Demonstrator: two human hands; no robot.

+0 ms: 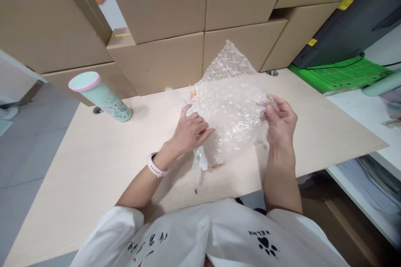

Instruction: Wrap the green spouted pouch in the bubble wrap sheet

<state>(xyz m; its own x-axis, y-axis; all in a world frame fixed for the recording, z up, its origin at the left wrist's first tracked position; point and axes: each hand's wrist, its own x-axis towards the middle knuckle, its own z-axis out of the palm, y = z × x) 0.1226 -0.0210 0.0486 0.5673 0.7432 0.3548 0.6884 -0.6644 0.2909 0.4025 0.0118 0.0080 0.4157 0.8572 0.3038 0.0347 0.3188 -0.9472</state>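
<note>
Pinching bubble wrap (233,104) in right hand (281,121), half-open left hand (190,131) at its edge, grip unclear; roomy worktop (125,150) leftward, boxes (166,62) behind wrap.

**Bright, soft light; wide-lens stretch**

Indoor light was bright and fairly even, source out of view. Bubble wrap (232,108) threw small white glints, strongest toward the right hand (282,121). Soft shadows lay on the tabletop (94,167) by the left forearm (134,190) and beside the tumbler (105,98). Lower right, the carton (341,233) sat dim. Boxes (156,66) slanted with lens distortion; papers (366,183) looked smeared.
</note>
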